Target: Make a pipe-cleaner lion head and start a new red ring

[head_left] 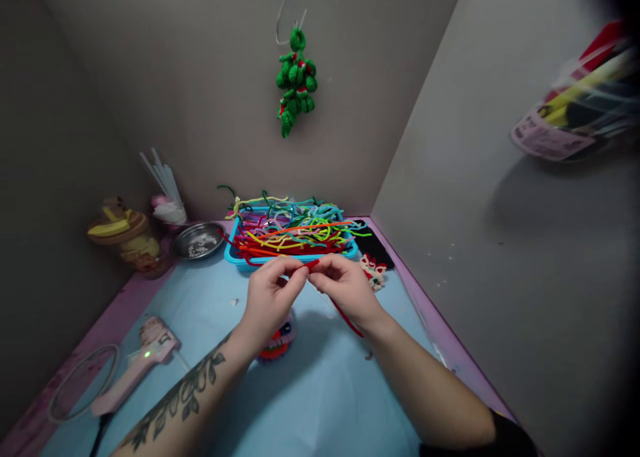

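Note:
A red pipe cleaner (347, 319) is pinched between my two hands, its loose tail trailing down below the right one. My left hand (273, 290) has thumb and fingertips closed on its upper end. Right beside it, my right hand (345, 285) grips the same stem, fingertips nearly touching the left ones. Partly behind my left wrist, a small round fuzzy piece (278, 342) in orange, purple and dark blue lies on the blue mat (320, 390). Just beyond my hands stands a blue basket (295, 260) heaped with multicoloured pipe cleaners.
A pink glue gun (143, 363) with a lit green light lies at left. Behind it are a metal bowl (199, 242) of small white bits and a pot (133, 243). A black phone-like slab (375, 243) and a cream-and-red piece (373, 271) lie right. Green ornaments (297, 77) hang on the wall.

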{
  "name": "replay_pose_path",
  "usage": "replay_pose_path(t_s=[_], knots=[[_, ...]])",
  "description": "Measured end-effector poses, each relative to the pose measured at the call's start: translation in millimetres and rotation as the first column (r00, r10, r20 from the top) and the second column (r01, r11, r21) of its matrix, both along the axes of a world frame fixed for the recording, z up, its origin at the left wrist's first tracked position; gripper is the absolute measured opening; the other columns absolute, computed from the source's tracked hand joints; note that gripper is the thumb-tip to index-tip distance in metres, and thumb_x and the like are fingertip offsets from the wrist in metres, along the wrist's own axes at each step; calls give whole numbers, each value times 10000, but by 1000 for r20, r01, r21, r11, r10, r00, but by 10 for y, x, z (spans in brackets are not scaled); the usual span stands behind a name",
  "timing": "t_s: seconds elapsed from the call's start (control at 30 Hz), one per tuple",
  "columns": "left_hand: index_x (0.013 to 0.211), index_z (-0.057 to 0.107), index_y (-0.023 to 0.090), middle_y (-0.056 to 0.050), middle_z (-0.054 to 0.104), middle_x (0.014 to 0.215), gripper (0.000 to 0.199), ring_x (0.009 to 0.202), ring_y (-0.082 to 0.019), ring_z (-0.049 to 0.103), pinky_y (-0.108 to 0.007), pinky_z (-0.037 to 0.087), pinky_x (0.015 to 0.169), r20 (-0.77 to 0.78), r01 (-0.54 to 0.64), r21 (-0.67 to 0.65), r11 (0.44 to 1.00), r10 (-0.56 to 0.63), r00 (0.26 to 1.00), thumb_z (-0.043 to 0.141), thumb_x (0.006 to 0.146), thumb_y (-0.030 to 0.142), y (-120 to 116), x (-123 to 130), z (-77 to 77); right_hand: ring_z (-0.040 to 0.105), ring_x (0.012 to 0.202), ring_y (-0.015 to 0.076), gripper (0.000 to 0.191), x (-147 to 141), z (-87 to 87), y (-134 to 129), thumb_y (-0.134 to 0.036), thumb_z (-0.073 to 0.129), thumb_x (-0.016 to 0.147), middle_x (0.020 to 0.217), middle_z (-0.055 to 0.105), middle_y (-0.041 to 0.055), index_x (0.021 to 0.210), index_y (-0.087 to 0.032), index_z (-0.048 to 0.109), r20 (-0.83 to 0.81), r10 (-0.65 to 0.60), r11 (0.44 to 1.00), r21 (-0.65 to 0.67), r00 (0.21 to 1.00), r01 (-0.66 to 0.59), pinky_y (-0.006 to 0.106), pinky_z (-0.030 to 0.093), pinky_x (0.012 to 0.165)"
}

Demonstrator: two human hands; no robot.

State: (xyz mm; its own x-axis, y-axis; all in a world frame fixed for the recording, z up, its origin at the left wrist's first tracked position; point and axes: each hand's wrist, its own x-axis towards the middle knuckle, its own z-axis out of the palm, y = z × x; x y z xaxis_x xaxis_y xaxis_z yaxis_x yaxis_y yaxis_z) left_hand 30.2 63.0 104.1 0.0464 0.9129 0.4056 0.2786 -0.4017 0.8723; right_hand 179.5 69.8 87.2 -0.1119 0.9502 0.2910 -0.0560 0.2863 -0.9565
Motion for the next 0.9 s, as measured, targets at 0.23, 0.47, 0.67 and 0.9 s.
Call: replay_pose_path(t_s=[0.23, 0.47, 0.67, 0.9], knots=[[703, 672, 193, -26, 650, 719, 111, 666, -135, 550, -220, 419, 598, -41, -56, 57, 997, 58, 997, 625, 748, 283, 37, -36, -2, 518, 528, 96, 184, 12, 34, -27, -319, 717, 695, 625, 612, -6, 771, -161, 659, 20, 8, 996, -92, 1000, -6, 222, 432, 491], [672, 567, 151, 50, 451, 523, 229, 441, -48, 354, -155, 230, 379, 454, 351, -483, 802, -114, 884, 697, 646, 338, 213, -77, -72, 581, 688, 132, 162, 97, -49, 88, -317, 591, 821, 784, 626, 26, 904, -189, 645, 112, -64, 991, 126, 992, 49, 258, 487, 615], [650, 513, 136, 49, 434, 553, 246, 446, -21, 351, -109, 158, 347, 656, 592, -580, 560, -110, 747, 729, 587, 235, 250, -72, -85, 587, 909, 184, 244, 144, -72, 135, -164, 560, 833, 965, 640, 57, 1047, -252, 638, 329, -115, 883, 465, 937, -55, 334, 492, 775], [683, 532, 129, 47, 436, 573, 227, 460, -22, 372, -103, 175, 344, 652, 608, -587, 534, -133, 746, 722, 610, 230, 249, -55, -156, 616, 860, 179, 190, 184, -124, 172, -182, 586, 845, 908, 688, 55, 1007, -250, 660, 376, -150, 795, 596, 914, -115, 349, 490, 782]])
